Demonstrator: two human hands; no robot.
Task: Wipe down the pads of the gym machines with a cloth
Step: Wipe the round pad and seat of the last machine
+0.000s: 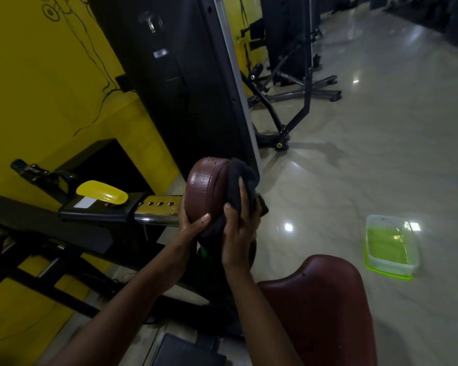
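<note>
A round maroon leather pad (206,188) stands at the end of a perforated chrome arm (158,208) in the middle of the view. My left hand (189,225) grips the pad's lower edge from the left, thumb across its rim. My right hand (239,233) presses a dark cloth (242,178) against the pad's right face, fingers spread over the cloth. A larger maroon seat pad (325,307) lies below at the lower right.
A clear plastic tub (391,247) of green liquid sits on the shiny tiled floor to the right. A yellow adjustment lever (102,192) tops the black machine frame at left. The tall black weight-stack housing (180,83) rises behind, against a yellow wall. More machines stand farther back.
</note>
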